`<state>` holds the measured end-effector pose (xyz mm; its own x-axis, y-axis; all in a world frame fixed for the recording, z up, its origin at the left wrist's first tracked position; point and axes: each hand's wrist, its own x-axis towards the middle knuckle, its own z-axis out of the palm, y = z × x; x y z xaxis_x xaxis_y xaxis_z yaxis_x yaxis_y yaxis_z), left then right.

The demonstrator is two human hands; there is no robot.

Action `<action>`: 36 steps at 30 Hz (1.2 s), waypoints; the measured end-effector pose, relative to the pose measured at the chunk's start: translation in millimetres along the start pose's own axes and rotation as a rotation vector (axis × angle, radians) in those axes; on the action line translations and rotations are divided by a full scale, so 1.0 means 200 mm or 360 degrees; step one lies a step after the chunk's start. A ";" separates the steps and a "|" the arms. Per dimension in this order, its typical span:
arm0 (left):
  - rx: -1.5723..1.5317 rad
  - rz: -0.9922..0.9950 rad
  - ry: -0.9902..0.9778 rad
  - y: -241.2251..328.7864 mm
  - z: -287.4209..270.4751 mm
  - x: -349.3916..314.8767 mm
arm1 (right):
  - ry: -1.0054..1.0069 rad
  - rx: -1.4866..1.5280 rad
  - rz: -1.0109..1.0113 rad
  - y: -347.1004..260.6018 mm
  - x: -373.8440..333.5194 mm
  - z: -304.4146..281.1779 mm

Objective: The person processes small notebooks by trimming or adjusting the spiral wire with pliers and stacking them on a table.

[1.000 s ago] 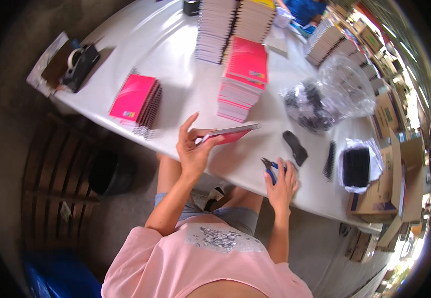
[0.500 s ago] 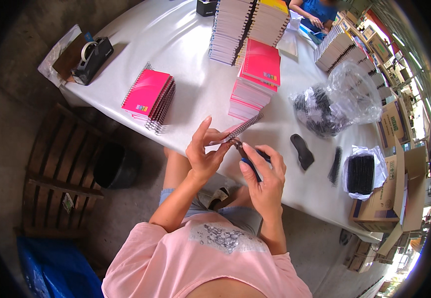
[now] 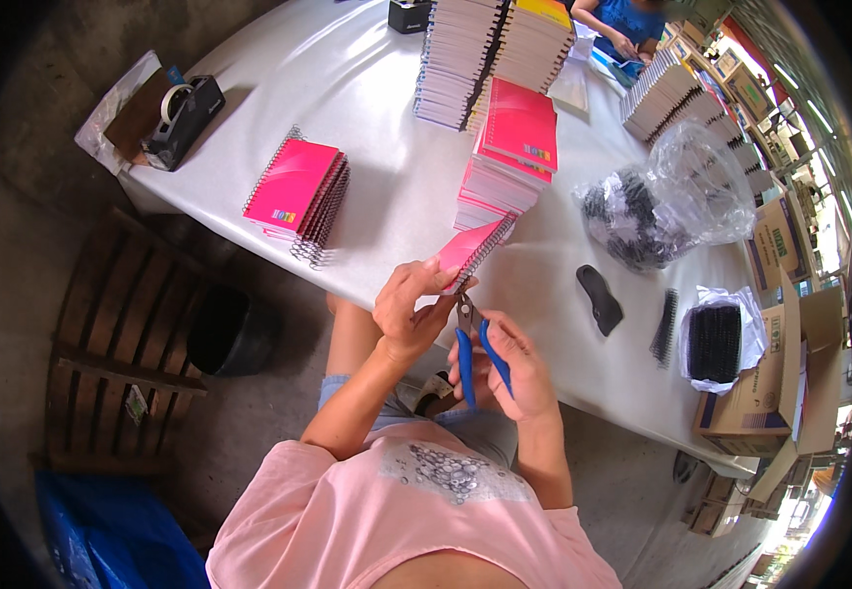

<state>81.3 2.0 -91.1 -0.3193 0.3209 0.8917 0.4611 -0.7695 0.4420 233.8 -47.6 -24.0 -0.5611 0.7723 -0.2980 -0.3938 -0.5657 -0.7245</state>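
Note:
A pink-covered notebook (image 3: 467,247) with a dark spiral binding is gripped by its near end in my left hand (image 3: 411,306), tilted over the table's front edge. My right hand (image 3: 519,368) is closed around blue-handled cutting pliers (image 3: 466,324). Their jaws touch the near end of the spiral, and the handles are spread. Just beyond the held notebook rises a stack of pink notebooks (image 3: 514,128). Farther left lies a smaller pile of pink spiral notebooks (image 3: 293,187), its coils sticking out on both sides.
A black tape dispenser (image 3: 183,120) stands at the far left. Tall spiral-book stacks (image 3: 460,59) rise at the back. To the right are a clear bag of black coils (image 3: 632,216), a dark flat object (image 3: 599,299), a loose coil (image 3: 664,329) and a cardboard box (image 3: 750,402). Another person (image 3: 627,29) sits far right.
The held notebook has turned so its pink cover faces up. The pliers now point away from me with handles spread, and my right hand has moved slightly down and nearer to me.

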 end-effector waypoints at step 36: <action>-0.0034 -0.1183 0.0799 -0.26 -0.82 0.34 | -0.0710 -0.2690 -0.1783 -0.27 1.26 0.86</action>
<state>-101.0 -26.1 -69.6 -0.8559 0.4650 0.2263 -0.0230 -0.4712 0.8817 -11.8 128.7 46.6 -0.8080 0.2630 0.5272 0.1464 0.9564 -0.2527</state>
